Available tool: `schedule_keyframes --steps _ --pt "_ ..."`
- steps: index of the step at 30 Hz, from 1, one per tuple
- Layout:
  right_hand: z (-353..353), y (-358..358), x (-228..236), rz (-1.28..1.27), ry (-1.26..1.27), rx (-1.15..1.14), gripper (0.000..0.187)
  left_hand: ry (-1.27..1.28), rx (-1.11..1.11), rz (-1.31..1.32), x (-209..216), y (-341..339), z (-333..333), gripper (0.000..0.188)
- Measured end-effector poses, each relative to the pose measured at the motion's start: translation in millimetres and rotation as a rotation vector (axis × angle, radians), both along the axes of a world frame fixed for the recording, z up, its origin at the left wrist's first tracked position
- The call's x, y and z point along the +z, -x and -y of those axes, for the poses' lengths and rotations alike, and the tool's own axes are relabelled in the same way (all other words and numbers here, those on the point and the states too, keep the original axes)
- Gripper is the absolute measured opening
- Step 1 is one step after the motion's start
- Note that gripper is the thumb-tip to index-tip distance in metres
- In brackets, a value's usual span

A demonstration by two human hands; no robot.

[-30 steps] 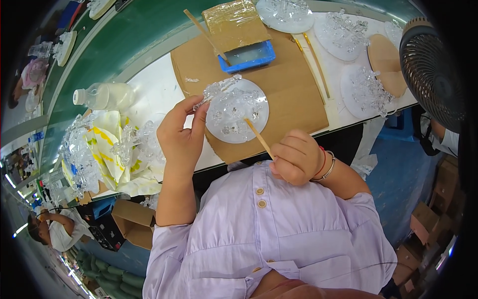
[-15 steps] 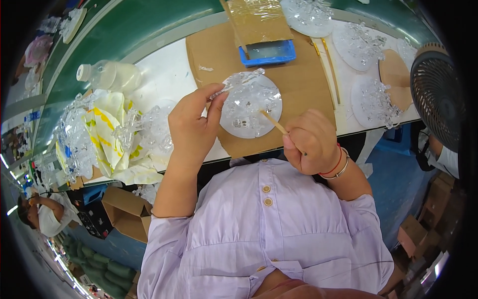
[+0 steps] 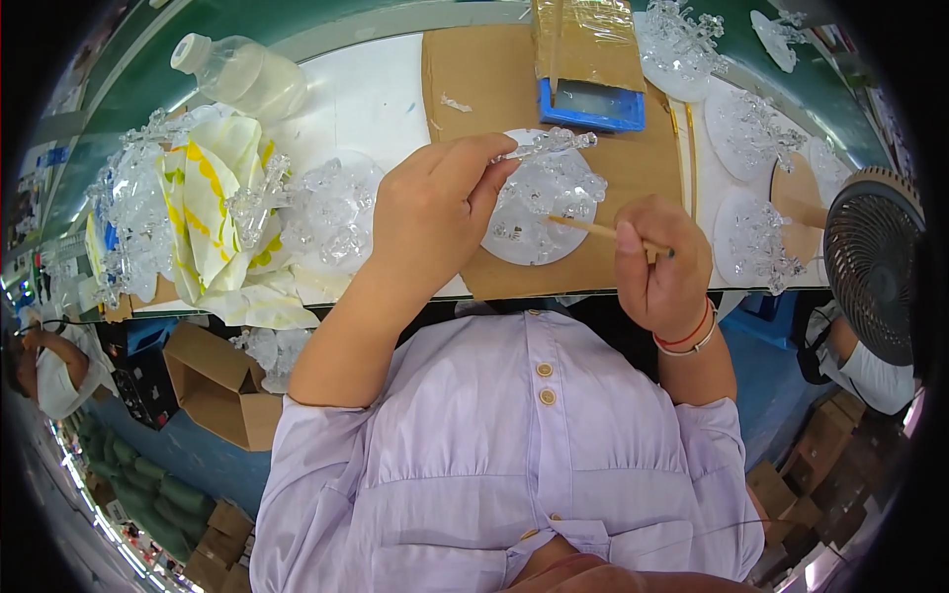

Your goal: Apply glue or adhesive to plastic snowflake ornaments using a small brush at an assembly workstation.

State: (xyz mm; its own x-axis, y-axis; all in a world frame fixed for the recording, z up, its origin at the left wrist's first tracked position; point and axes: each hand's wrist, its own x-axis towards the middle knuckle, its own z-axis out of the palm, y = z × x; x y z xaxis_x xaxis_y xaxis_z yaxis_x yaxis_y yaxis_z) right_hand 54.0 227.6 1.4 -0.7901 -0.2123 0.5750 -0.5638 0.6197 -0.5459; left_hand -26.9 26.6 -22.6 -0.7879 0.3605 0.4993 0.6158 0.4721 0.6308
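Note:
A round, whitish translucent disc [image 3: 539,252] lies on a brown cardboard sheet in front of me, with clear plastic pieces [image 3: 559,188] standing on its upper part. My left hand [image 3: 440,203] pinches a long clear plastic piece [image 3: 561,142] over the disc's far edge. To the right of the disc, my right hand [image 3: 664,262] is closed around a thin wooden stick [image 3: 598,229]. The stick's tip points left over the disc's middle, close to small marks or holes; whether it touches is hard to tell.
Beyond the disc sits a blue tray [image 3: 598,107] under a tape-wrapped cardboard piece [image 3: 593,44]. More discs with clear pieces [image 3: 756,242] lie right, near a black fan [image 3: 875,262]. Left are a clear bottle [image 3: 242,77], a yellow-patterned cloth [image 3: 213,203] and heaped clear parts [image 3: 331,212].
My view has shifted. The clear piece in my left hand now reaches further right across the disc. My right hand has turned, and the stick lies flatter.

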Motion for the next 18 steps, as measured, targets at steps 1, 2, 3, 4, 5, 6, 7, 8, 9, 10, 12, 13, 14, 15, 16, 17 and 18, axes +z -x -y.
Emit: schedule_keyframes --steps 1,2,3,4,5,6,7,8,9,10,12,13,14,15,16,17,18 --pt "-1 2 0 0.004 -0.005 0.004 0.015 -0.005 0.004 0.004 0 0 0 0.012" --pt "-2 5 1 -0.008 -0.058 -0.043 0.014 0.000 0.000 -0.016 0 0 0 0.012" --pt "-3 6 3 -0.020 -0.112 -0.091 0.013 0.005 -0.005 -0.035 0 1 0 0.012" --pt "-3 7 5 -0.017 -0.117 -0.090 0.013 0.000 -0.004 -0.033 1 1 0 0.012" --pt "-2 8 7 -0.041 -0.144 -0.090 0.013 0.020 -0.001 -0.022 3 0 1 0.013" --pt "-1 9 9 -0.064 -0.171 -0.090 0.012 0.041 0.002 -0.011 4 0 1 0.014" --pt "-1 9 10 -0.062 -0.173 -0.088 0.012 0.038 0.004 -0.009 4 0 1 0.014" --pt "-2 8 11 -0.035 -0.160 -0.097 0.011 0.035 0.000 -0.016 4 0 0 0.014" --pt "-2 7 11 -0.008 -0.147 -0.106 0.011 0.033 -0.005 -0.023 4 0 0 0.014" --pt "-4 7 12 -0.006 -0.149 -0.102 0.011 0.031 -0.001 -0.021 4 0 -1 0.014" --pt "-10 7 15 0.178 -0.114 -0.160 0.009 0.010 -0.031 -0.059 3 2 -3 0.014" --pt "-13 9 16 0.179 -0.115 -0.160 0.009 0.009 -0.030 -0.058 3 2 -3 0.014" --pt "-17 12 18 0.192 -0.122 -0.099 0.008 0.010 -0.031 -0.060 3 3 -3 0.014" --pt "-20 14 20 0.206 -0.129 -0.038 0.008 0.011 -0.032 -0.062 3 3 -4 0.014" --pt "-22 15 24 0.207 -0.130 -0.039 0.008 0.010 -0.033 -0.061 3 3 -4 0.014" --pt "-24 16 28 0.262 -0.122 -0.012 0.007 0.013 -0.033 -0.059 3 3 -4 0.014" --pt "-26 16 30 0.317 -0.114 0.015 0.007 0.016 -0.033 -0.056 3 3 -3 0.014"
